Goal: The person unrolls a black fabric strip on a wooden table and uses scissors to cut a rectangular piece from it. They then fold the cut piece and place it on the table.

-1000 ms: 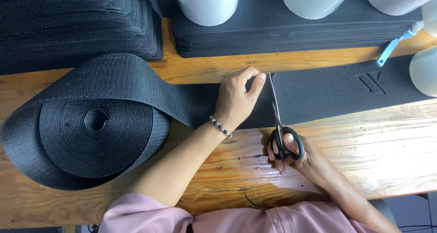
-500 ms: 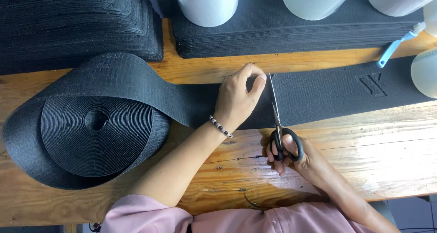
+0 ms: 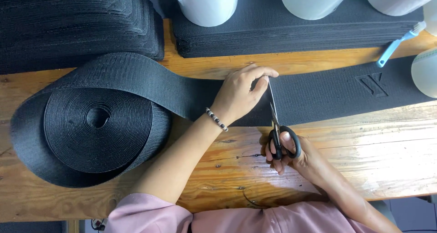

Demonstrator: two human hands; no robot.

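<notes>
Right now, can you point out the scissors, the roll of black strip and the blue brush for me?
scissors [image 3: 275, 119]: head view, on the blades just above the pivot.
roll of black strip [image 3: 118, 119]: head view, on the coiled face right of the core hole.
blue brush [image 3: 395, 46]: head view, on the handle.

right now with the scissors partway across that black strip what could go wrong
The left hand presses the black strip right beside the scissors, its fingertips at the blade tips, so a nick looks possible. The right hand cuts freehand with no guide line visible, so the cut might drift off square. The heavy roll could tug the strip and shift it mid-cut.
</notes>
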